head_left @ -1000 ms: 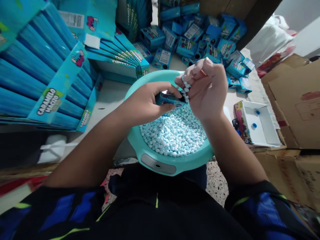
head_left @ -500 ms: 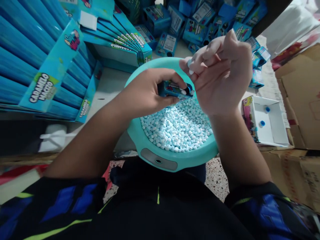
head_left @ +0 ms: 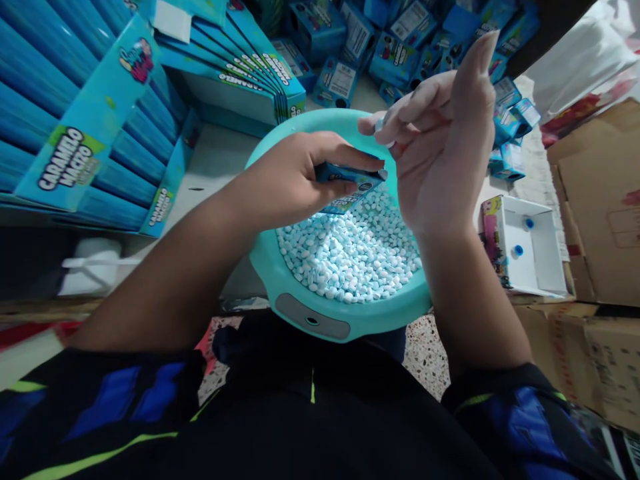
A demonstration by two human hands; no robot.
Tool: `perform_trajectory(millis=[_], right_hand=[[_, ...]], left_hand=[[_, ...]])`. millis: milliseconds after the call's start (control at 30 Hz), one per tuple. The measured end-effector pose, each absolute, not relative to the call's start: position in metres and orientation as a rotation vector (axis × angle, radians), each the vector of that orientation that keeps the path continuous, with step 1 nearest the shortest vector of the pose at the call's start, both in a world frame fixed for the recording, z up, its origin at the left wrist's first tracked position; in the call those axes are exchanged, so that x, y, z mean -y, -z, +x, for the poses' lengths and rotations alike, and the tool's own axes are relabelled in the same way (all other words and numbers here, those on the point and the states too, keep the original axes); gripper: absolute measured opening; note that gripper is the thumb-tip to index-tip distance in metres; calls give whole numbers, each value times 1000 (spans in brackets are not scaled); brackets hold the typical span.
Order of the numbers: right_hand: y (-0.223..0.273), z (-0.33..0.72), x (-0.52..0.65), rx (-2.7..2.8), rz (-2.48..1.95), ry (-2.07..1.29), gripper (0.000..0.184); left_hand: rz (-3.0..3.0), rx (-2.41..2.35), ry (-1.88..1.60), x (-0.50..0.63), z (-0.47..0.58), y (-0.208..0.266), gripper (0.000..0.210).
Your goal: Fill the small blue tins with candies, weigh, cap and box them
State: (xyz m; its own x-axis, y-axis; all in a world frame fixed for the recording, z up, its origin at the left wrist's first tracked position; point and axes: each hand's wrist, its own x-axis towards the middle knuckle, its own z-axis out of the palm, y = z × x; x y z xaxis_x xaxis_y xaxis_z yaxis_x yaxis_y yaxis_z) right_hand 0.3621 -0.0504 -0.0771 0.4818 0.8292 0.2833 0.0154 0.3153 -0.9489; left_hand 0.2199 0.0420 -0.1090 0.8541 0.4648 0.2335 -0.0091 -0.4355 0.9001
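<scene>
Aqua tub sits in front of you, approx. at lap level, w/ a broad bed of pale blue & white candies inside. Your L hand is over the tub, fingers grasping a small blue box: index along the top, thumb on the near side. The box lies on its side above the candies, its end turned twd your R hand. Those R fingers are half-curled, thumb stuck out, palm bare, lightly gripping a candy or two nr the tips, just beside the box end & apart from it.

Progress, as a judgement: filling this box looks partway or nearly done, since v. few candies show in your R hand. Can't tell how full it is; smth pale shows at its end, poss. a candy, poss. a flap. No cap is visible on it, so closing prob. remains, tho your fingers hide part of it. Two blue caps lie in the white tray to your R.

Overall, plenty seems left: the tub's candy supply is lg. A heap of loose boxes lies on the worktop beyond, several w/ a dark round hole showing, so prob. uncapped. Bigger cartons stand to your L; can't tell what's inside.
</scene>
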Motion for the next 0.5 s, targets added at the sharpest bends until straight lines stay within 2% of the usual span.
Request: perform_trajectory(millis=[300, 500], right_hand=[[82, 371, 46, 928, -1220, -624, 63], [76, 370, 52, 902, -1201, -666, 61]], left_hand=[[1913, -405, -667, -44, 223, 113, 30], [1947, -457, -747, -43, 222, 112, 18]])
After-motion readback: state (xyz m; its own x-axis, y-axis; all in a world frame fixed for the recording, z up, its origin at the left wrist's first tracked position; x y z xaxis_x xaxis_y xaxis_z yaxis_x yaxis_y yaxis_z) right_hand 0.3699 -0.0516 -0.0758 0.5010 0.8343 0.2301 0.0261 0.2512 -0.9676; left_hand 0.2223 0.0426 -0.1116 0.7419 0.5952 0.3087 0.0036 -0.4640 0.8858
